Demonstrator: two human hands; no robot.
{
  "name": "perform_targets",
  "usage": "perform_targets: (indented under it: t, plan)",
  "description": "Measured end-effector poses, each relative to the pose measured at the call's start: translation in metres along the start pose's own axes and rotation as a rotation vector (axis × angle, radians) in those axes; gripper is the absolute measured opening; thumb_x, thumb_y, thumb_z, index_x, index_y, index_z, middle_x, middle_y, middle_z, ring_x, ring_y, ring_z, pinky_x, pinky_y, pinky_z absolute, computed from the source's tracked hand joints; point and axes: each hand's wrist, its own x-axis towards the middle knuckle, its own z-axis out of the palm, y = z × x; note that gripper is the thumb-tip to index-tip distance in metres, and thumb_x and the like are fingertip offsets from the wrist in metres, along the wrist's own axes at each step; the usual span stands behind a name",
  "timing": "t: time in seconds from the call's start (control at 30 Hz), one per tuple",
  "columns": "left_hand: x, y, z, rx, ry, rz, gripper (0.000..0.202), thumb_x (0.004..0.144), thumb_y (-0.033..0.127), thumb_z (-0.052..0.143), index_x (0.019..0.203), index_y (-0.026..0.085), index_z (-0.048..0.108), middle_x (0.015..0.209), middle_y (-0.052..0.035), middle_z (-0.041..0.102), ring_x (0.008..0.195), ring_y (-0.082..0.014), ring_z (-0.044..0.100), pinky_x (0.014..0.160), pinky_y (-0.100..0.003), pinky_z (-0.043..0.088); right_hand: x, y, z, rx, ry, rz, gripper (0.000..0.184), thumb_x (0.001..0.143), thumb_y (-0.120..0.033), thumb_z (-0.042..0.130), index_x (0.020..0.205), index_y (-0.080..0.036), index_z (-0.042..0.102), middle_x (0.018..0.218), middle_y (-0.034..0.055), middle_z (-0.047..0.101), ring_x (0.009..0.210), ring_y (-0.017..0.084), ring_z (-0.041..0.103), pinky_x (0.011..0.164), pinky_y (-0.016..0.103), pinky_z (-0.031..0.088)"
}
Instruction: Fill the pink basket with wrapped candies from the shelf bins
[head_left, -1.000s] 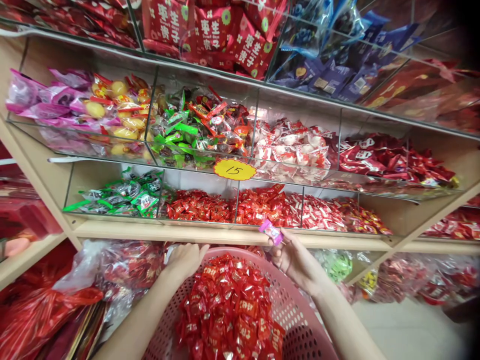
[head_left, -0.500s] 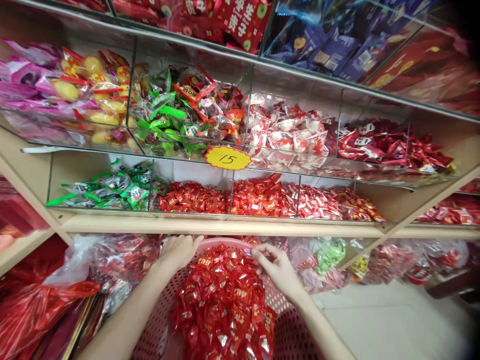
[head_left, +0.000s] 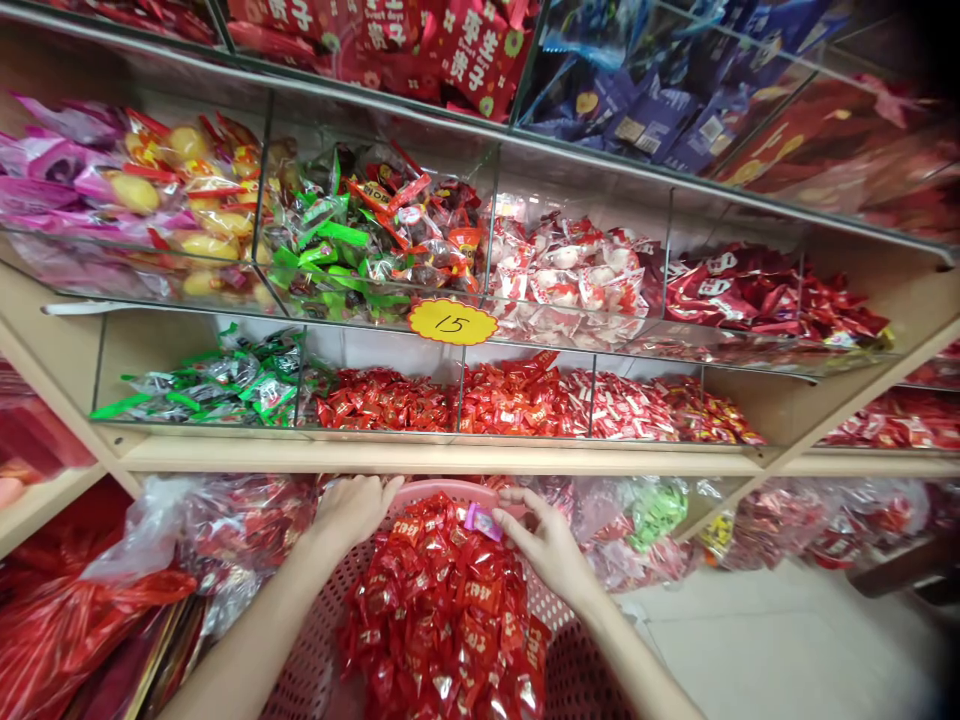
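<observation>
A pink plastic basket heaped with red-wrapped candies sits in front of me below the shelf. My left hand grips the basket's far rim. My right hand rests on the rim at the right, fingers curled. A small pink-wrapped candy lies on the red heap just off its fingertips; whether the fingers still touch it is unclear.
A wooden shelf holds glass bins of red, green, white-red and yellow candies, with a yellow "15" tag. Clear bags of sweets lie under the shelf. Pale floor shows at the right.
My right hand held the pink candy up by the shelf edge, then dropped down to the basket. The pink candy now lies on the red heap. My left hand stayed on the rim.
</observation>
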Motion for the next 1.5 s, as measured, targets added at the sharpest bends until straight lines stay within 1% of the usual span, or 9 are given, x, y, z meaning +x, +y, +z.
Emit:
perform_targets:
  t: [0.2,0.43,0.6,0.73,0.87,1.13,1.37,1.43,1.5]
  plan:
    - [0.002,-0.001,0.003,-0.029,0.001,-0.014,0.071,0.080,0.059,0.014,0.096,0.012,0.065,0.097,-0.0174,0.064,0.092,-0.0283,0.059,0.080,-0.039,0.040,0.005,-0.014,-0.009,-0.115,0.134,-0.126,0.028,0.081,-0.039,0.046,0.095,-0.017,0.057,0.087,0.0051,0.062,0.064,0.013,0.052,0.059,0.025,0.042]
    - [0.001,-0.001,0.002,-0.024,0.014,0.019,0.071,0.081,0.057,0.013,0.093,0.012,0.066,0.096,-0.0185,0.064,0.091,-0.0293,0.059,0.079,-0.040,0.041,0.055,-0.022,-0.062,-0.381,0.241,-0.214,0.025,0.080,-0.037,0.044,0.090,-0.017,0.057,0.091,0.0050,0.061,0.057,0.011,0.051,0.058,0.025,0.041]
    - [0.000,0.000,0.000,-0.027,0.003,0.008,0.070,0.081,0.056,0.014,0.093,0.011,0.066,0.095,-0.0184,0.064,0.090,-0.0287,0.059,0.078,-0.039,0.041,0.094,-0.011,-0.092,-0.765,0.344,-0.090,0.023,0.079,-0.030,0.044,0.087,-0.017,0.061,0.082,0.0065,0.060,0.072,0.016,0.055,0.066,0.026,0.039]
    - [0.000,0.000,0.001,-0.019,0.003,0.012,0.068,0.081,0.055,0.015,0.092,0.012,0.066,0.093,-0.0174,0.065,0.090,-0.0282,0.060,0.078,-0.038,0.041,0.104,-0.015,-0.092,-1.020,0.314,0.044,0.028,0.081,-0.031,0.039,0.082,-0.018,0.063,0.084,0.0090,0.059,0.075,0.018,0.056,0.061,0.026,0.036]
    - [0.000,0.000,0.001,-0.013,0.016,0.038,0.070,0.081,0.054,0.012,0.090,0.011,0.067,0.092,-0.0187,0.065,0.089,-0.0312,0.059,0.077,-0.042,0.041,0.105,-0.021,-0.087,-1.130,0.265,0.109,0.028,0.082,-0.031,0.039,0.077,-0.018,0.063,0.090,0.0106,0.059,0.075,0.020,0.057,0.058,0.026,0.035]
    - [-0.001,0.000,0.001,0.004,0.025,0.042,0.071,0.082,0.053,0.011,0.087,0.011,0.067,0.090,-0.0183,0.065,0.088,-0.0317,0.060,0.076,-0.042,0.042,0.106,-0.015,-0.090,-1.061,0.253,0.062,0.025,0.082,-0.025,0.039,0.074,-0.017,0.061,0.082,0.0087,0.061,0.068,0.016,0.056,0.055,0.024,0.032]
    - [0.003,-0.002,0.004,0.000,0.016,0.033,0.073,0.081,0.056,0.010,0.091,0.011,0.066,0.093,-0.0193,0.065,0.089,-0.0325,0.059,0.077,-0.044,0.041,0.074,-0.036,-0.102,-0.727,0.433,-0.338,0.025,0.085,-0.031,0.038,0.079,-0.017,0.058,0.074,0.0055,0.056,0.068,0.016,0.052,0.063,0.025,0.037]
    - [0.004,-0.002,0.005,0.001,0.015,0.035,0.072,0.081,0.056,0.010,0.091,0.011,0.066,0.093,-0.0194,0.065,0.089,-0.0323,0.059,0.076,-0.043,0.042,0.054,-0.047,-0.100,-0.629,0.364,-0.386,0.025,0.086,-0.032,0.037,0.082,-0.017,0.057,0.076,0.0052,0.056,0.068,0.015,0.051,0.064,0.025,0.038]
    - [0.005,-0.001,0.005,0.006,0.019,0.040,0.071,0.081,0.055,0.011,0.092,0.011,0.066,0.093,-0.0192,0.065,0.089,-0.0320,0.059,0.076,-0.043,0.042,0.034,-0.052,-0.095,-0.570,0.162,-0.398,0.025,0.087,-0.032,0.036,0.081,-0.018,0.056,0.078,0.0049,0.056,0.070,0.014,0.051,0.066,0.025,0.038]
